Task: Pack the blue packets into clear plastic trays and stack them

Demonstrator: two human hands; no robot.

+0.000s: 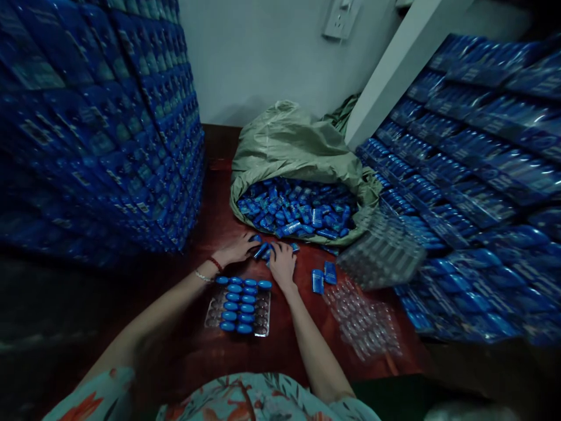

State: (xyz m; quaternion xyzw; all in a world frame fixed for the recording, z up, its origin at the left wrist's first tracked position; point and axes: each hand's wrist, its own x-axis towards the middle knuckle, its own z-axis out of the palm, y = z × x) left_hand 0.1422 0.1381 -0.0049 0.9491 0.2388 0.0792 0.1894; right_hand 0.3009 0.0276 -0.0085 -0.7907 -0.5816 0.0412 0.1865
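Blue plastic pieces (263, 250) lie in a small heap under both my hands at the mouth of the green sack (298, 146), on the dark red table (219, 345). My left hand (239, 248) rests palm down with fingers spread over the heap, a red band and a pale bracelet on its wrist. My right hand (283, 263) lies just beside it, fingers curled loosely down onto the same pieces. Whether either hand has actually closed on a piece I cannot tell, since the fingers cover what is beneath them.

Just nearer to me sits one clear blister tray (240, 307) with a grid of pockets. I count about fourteen blue pieces seated in it: five in the top row, three in each of the next three rows, and the right-hand pockets bare (the dim light makes the last row hard to be sure of).

Two loose blue packets (323, 276) lie to the right of my right wrist, touching each other. Beyond them, one stack of empty clear trays (363, 321) lies flat, and a second stack (381, 251) leans against the blue cartons (473, 187) piled on the right. Another wall of blue cartons (100, 117) stands on the left. The sack holds far too many blue pieces to count.
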